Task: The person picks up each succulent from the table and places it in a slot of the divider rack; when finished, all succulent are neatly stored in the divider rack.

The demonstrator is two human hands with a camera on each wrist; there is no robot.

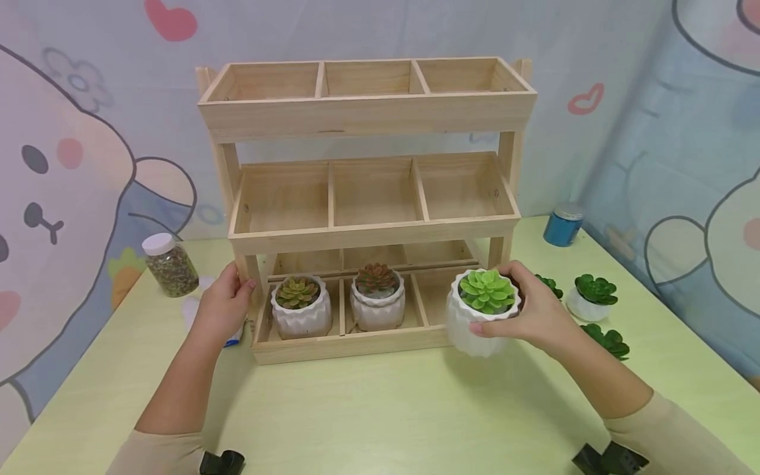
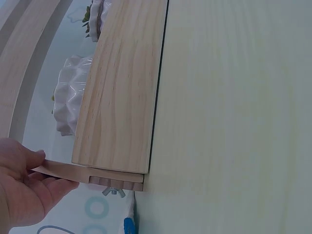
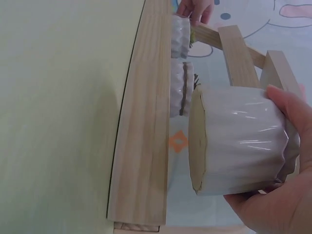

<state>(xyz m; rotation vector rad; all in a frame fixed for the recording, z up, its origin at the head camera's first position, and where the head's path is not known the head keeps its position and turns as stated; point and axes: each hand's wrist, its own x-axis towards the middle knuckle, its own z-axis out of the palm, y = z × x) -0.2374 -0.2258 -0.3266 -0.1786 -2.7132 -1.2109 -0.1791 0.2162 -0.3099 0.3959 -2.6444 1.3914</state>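
My right hand point(image 1: 543, 313) grips a white scalloped pot point(image 3: 239, 141) with a bright green succulent point(image 1: 487, 291). It holds the pot in front of the right compartment of the bottom tier, its base off the table. At the left side, my left hand point(image 2: 24, 187) pinches the upright of the wooden plant shelf point(image 1: 368, 119) between thumb and fingers. Two more white pots stand in the bottom tier: a yellow-green succulent pot point(image 1: 301, 316) in the left compartment and a reddish succulent pot point(image 1: 378, 309) in the middle one.
Several small green plants, one in a white pot point(image 1: 588, 305), sit right of the shelf. A blue jar point(image 1: 563, 225) stands at the back right. On the left are a clear jar of granules point(image 1: 172, 267) and a white item with a blue end point(image 2: 128, 225), partly hidden.
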